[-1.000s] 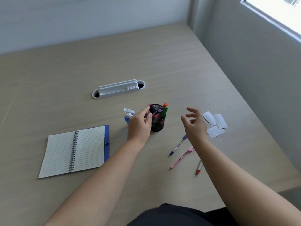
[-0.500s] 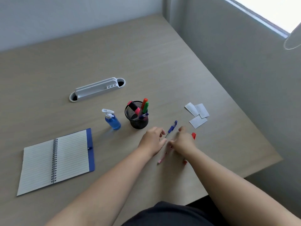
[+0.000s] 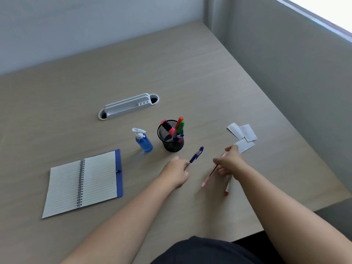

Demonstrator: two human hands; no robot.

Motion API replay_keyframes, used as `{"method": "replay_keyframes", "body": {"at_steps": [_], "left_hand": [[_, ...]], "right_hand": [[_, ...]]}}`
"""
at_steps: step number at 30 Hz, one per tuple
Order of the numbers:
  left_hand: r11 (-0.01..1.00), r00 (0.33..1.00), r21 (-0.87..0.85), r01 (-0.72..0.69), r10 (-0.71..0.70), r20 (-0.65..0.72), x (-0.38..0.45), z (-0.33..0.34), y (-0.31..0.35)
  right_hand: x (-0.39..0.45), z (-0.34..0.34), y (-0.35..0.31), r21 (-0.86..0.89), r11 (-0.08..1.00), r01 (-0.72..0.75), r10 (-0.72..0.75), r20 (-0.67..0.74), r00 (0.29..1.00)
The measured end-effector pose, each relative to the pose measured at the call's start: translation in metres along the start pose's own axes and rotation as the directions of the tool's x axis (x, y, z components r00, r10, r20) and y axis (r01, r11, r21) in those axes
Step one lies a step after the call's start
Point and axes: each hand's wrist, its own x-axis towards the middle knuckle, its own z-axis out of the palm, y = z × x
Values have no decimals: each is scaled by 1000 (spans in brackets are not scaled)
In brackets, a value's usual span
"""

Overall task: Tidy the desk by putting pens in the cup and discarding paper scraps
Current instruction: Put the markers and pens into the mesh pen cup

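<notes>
The left hand (image 3: 176,173) grips a blue pen (image 3: 196,156) by its tip end, the pen angled up toward the black mesh cup (image 3: 171,141). The right hand (image 3: 229,162) is closed on a pink pen (image 3: 208,177), a red-capped pen (image 3: 227,187) lying just beneath on the surface (image 3: 190,73). 3 paper scraps (image 3: 242,135) sit just beyond the right hand.

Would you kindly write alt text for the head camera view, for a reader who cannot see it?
A person's left hand holds a blue pen and the right hand a pink pen near a black mesh cup of markers. A red-capped pen, three paper scraps, a spray bottle and an open notebook lie on the desk.
</notes>
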Motion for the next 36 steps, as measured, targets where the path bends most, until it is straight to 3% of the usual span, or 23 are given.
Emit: {"method": "replay_keyframes", "body": {"at_steps": [3,6,9,11,15,17,21,25,31,34,36], "left_hand": [[991,991,-134,-32,14,-133,-20,-16,-3],[936,936,-345,-73,-54,-347,-35,-41,-3],[885,836,-446,-131,-144,-530,-35,-67,-1],[869,801,-473,-145,-178,-572,-29,-79,1],[853,795,-512,-100,-241,-556,-15,-87,0],[874,811,-483,-51,-246,-530,-6,-83,-2],[918,845,-396,18,-226,-485,7,-76,-7],[939,850,-343,1,-181,-494,12,-73,-10],[924,871,-382,-16,-174,-459,0,-56,-10],[937,875,-344,-57,-119,-469,-6,-45,-11],[947,873,-312,-73,-90,-479,-10,-38,-12]], "right_hand": [[-5,-3,-19,126,991,45,-50,41,998],[-17,0,-51,188,944,269,-272,-12,962],[-35,10,-88,108,838,535,-518,-151,842],[-45,20,-107,18,751,660,-643,-208,737],[-56,44,-120,-200,558,806,-830,-147,538],[-53,52,-119,-307,485,819,-870,-70,489],[-42,61,-112,-456,436,776,-865,26,501],[-33,65,-110,-505,430,748,-841,78,535],[-27,68,-100,-541,373,754,-820,188,541],[-20,58,-94,-511,430,745,-813,140,566],[-16,40,-82,-484,517,706,-798,26,602]]}}
